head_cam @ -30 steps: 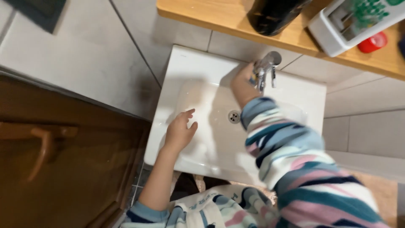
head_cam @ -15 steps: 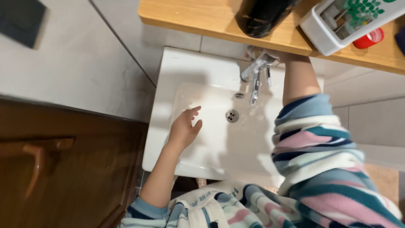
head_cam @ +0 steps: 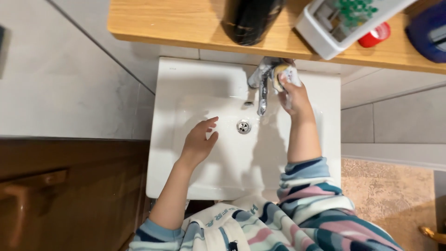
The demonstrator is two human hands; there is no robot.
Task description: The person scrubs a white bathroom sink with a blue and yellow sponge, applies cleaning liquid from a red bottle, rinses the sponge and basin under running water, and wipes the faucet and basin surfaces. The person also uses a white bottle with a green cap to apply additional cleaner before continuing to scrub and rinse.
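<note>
Gripping a sponge [head_cam: 281, 73] against the tap [head_cam: 261, 88] with my right hand [head_cam: 293, 96]; my left hand [head_cam: 199, 143], fingers spread, is resting in the sink [head_cam: 186, 88] at eight o'clock of the drain [head_cam: 243, 126].

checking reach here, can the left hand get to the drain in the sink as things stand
Probably yes. The left hand rests open in the white sink basin, just left of the drain, with only bare basin between them. The right hand with its sponge is up by the faucet.
</note>
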